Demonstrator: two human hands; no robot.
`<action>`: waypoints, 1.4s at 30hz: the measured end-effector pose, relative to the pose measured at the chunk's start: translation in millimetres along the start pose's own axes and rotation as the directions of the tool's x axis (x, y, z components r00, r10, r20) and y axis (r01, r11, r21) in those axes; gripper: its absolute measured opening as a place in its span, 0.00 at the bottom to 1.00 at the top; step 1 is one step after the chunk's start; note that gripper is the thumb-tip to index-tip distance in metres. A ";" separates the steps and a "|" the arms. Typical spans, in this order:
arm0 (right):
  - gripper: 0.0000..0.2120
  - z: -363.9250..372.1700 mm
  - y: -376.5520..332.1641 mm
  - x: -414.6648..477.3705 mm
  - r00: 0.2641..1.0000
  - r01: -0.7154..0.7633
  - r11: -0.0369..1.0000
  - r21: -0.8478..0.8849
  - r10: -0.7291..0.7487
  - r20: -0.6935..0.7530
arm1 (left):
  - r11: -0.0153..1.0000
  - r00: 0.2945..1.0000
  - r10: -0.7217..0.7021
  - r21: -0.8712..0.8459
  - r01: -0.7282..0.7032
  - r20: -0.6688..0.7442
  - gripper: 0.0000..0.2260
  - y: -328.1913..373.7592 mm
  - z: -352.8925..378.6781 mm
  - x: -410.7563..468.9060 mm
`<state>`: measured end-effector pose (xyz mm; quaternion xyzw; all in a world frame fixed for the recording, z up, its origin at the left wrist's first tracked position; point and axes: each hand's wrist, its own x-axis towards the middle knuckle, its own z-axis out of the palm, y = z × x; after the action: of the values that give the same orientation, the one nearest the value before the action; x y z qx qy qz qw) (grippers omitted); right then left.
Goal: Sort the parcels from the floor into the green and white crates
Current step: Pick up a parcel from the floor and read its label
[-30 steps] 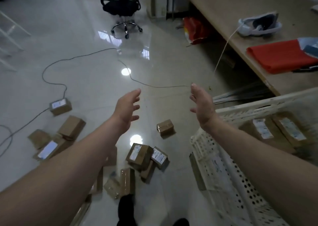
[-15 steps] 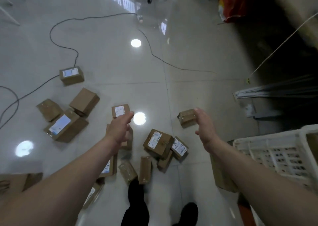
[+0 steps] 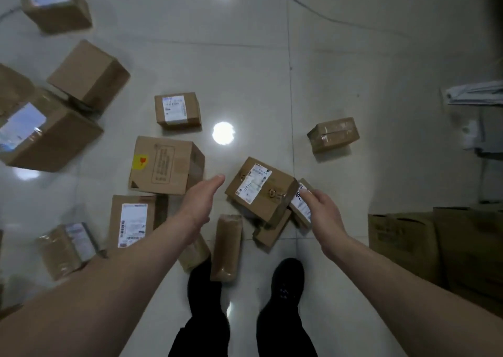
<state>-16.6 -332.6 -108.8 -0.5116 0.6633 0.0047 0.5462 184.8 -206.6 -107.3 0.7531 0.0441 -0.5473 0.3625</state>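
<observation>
Both hands low over the pile of parcels on the floor (image 3: 258,84)!

The right hand (image 3: 322,215) curls its fingers onto the small labelled parcel (image 3: 299,209), which is wedged against the big labelled parcel (image 3: 261,190). The left hand (image 3: 201,203) is loose, fingers straight, holding nothing, just beside that big parcel's left edge. Behind the left hand lies the yellow-sticker parcel (image 3: 163,166). A taped parcel (image 3: 333,135) sits apart, beyond the right hand. More boxes are scattered off to the left, and a black shoe (image 3: 287,283) stands near the pile below.
</observation>
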 end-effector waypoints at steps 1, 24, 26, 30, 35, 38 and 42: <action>0.04 8.1 11.4 17.5 1.000 -0.017 1.000 -0.004 0.017 0.007 | 1.000 1.000 0.004 0.012 -0.004 -0.005 0.26 -6.2 7.5 20.9; 0.26 40.6 19.0 76.9 0.995 -0.002 0.970 0.244 0.027 -0.100 | 0.999 0.995 0.014 -0.039 -0.018 -0.099 0.26 -0.5 41.8 93.2; 0.28 28.7 -16.0 41.6 0.998 0.014 0.963 0.268 0.002 -0.057 | 0.998 0.991 0.057 -0.024 -0.060 -0.118 0.27 29.2 24.5 48.5; 0.21 -3.9 -82.7 -37.9 0.999 0.028 0.944 0.329 -0.034 0.011 | 0.992 0.979 0.127 0.001 -0.128 -0.158 0.21 88.3 -8.3 -46.7; 0.20 -50.2 -163.1 -126.8 0.991 0.131 0.899 0.418 -0.110 -0.072 | 0.968 0.959 0.251 0.030 -0.249 -0.133 0.20 163.7 -36.2 -149.2; 0.36 -70.4 -206.4 -168.6 0.977 0.205 0.852 0.482 -0.150 -0.151 | 0.940 0.935 0.342 0.007 -0.342 -0.094 0.20 211.1 -40.6 -196.2; 0.38 -129.7 -258.6 -231.0 0.941 0.313 0.760 0.569 -0.167 -0.295 | 0.858 0.858 0.512 0.029 -0.513 0.032 0.16 292.1 -26.3 -283.3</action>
<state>39.2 -373.5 254.9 -0.3868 0.6155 -0.3373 0.5981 228.5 -311.6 284.3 0.7377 -0.1719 -0.4408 0.4816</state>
